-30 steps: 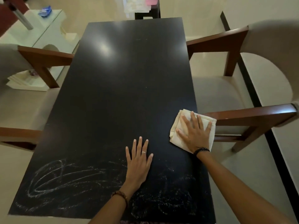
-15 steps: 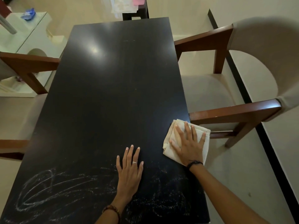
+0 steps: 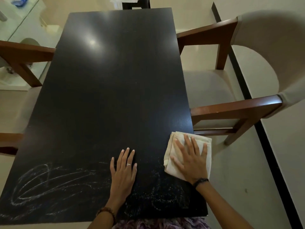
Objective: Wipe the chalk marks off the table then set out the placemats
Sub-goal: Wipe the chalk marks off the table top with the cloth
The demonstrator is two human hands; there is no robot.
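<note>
Your right hand (image 3: 191,161) pressed the folded cloth (image 3: 204,144) flat at the worktop (image 3: 115,80) edge, fingers spread straight. Your left hand (image 3: 123,172) lay flat, fingers straight, beside the chalk marks (image 3: 49,182).

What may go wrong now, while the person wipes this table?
The cloth hangs partly over the table's right edge under the right hand, so it might slip off. The left hand lies flat on the chalk marks and could smear them.
</note>
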